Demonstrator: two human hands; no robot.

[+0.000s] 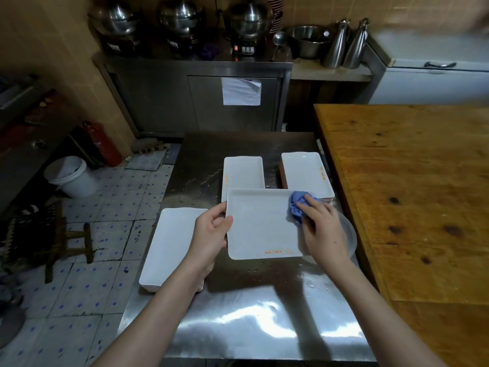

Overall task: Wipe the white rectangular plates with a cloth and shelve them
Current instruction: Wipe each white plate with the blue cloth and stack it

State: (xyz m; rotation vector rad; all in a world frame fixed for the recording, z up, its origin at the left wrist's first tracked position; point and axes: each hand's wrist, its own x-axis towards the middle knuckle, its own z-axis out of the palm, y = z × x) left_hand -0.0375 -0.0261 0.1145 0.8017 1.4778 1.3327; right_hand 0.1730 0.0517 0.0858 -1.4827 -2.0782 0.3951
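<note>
A white rectangular plate point(260, 226) with orange lettering is held above the steel table point(238, 321). My left hand point(210, 234) grips its left edge, thumb on top. My right hand point(321, 229) presses a crumpled blue cloth point(297, 206) onto the plate's far right corner, fingers curled over the cloth. Three stacks of white rectangular plates rest on the table: one at the front left point(172, 245), one in the middle behind the held plate point(243, 172), one at the back right point(305, 174).
A clear round dish point(348, 234) sits under my right hand near the wooden table point(412, 194) on the right. A steel cabinet point(195, 99) with pots stands behind. Left of the table are a tiled floor, a white bucket point(70, 177) and a wooden stool point(68, 242).
</note>
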